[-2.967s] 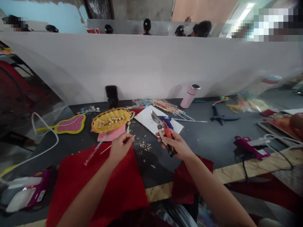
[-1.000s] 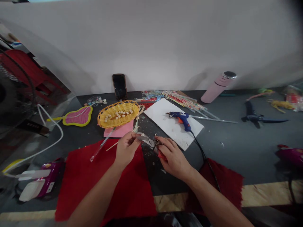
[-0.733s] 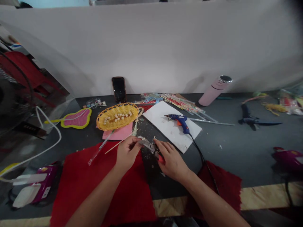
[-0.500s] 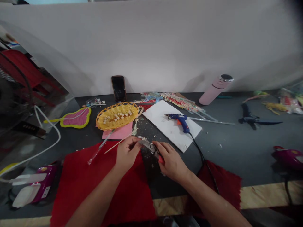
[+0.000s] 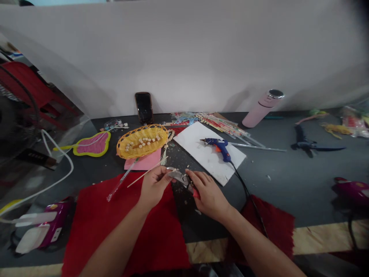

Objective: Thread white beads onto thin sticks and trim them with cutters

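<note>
The desk (image 5: 288,173) has a dull, dark grey top, with a marbled tan strip (image 5: 317,239) along its near edge. A tall white panel (image 5: 184,54) stands along the far side of the desk, plain and smooth, its left edge slanting down to the desk's far left corner. Above and beyond the desk, over the panel's top, shows a thin slice of light blue wall (image 5: 69,1). Left of the desk is a red chair (image 5: 31,84), partly behind a dark, round-edged fan (image 5: 10,98). Soft light brightens the panel just above the desk, while the space left of the desk is dim.
</note>
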Tool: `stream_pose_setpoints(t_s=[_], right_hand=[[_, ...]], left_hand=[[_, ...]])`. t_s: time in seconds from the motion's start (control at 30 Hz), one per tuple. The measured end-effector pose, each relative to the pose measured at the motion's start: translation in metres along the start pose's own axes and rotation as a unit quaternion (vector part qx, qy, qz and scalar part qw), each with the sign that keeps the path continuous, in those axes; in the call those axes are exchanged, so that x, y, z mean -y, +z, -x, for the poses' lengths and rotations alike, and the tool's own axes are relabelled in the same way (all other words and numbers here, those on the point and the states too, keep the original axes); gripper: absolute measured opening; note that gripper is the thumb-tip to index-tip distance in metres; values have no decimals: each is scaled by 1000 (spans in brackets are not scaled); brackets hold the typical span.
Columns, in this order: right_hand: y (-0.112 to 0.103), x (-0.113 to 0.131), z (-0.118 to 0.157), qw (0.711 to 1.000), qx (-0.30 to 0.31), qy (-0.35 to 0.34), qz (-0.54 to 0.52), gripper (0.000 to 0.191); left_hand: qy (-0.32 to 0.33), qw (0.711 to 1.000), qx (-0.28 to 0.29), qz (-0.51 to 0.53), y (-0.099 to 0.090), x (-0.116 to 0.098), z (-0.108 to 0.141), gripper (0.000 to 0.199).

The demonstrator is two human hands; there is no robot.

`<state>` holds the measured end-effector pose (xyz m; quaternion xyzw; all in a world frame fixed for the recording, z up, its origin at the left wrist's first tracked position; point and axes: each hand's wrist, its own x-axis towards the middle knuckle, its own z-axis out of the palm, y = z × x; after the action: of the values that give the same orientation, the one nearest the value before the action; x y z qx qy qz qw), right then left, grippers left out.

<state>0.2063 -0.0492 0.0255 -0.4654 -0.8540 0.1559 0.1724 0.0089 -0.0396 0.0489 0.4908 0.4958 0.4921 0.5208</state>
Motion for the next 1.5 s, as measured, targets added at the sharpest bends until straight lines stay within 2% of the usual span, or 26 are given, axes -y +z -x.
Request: stream_pose_setpoints(t_s=[0.17,0.43,0.6,0.73,0.83,0.97,1.2,1.37,1.5], right_hand=[[-2,-1,0,1000,0,-10,0,63],[1,0,3,1000,1,-10,-26,62],[-1,0,1,999,3,11,-30,59],[-1,-2,-1,999,-22,31,-26,62],[-2,-4,-1,999,-37,30,-21,66],[-3,-5,-1,999,-27,11,-20,67],[-4,-7,-1,999,-14,-10,-29,64],[-2,-6,1,999,-21,-13,-45,59],[-1,-6,1,998,-20,-8,-52,57]], left_hand=[[-48,998,23,30,-2,0,-2,17],[-57,998,19,12,-2,5,-3,21],[-13,999,-1,-32,3,1,-2,15],[31,995,-19,-90,3,-2,-1,16],[34,993,-18,-115,-1,-1,-2,20],[-4,997,23,-77,-5,2,-3,23],[-127,987,98,29,-12,3,-8,29],[-147,982,105,47,-14,6,-8,30],[-136,985,99,43,-12,8,-8,30]])
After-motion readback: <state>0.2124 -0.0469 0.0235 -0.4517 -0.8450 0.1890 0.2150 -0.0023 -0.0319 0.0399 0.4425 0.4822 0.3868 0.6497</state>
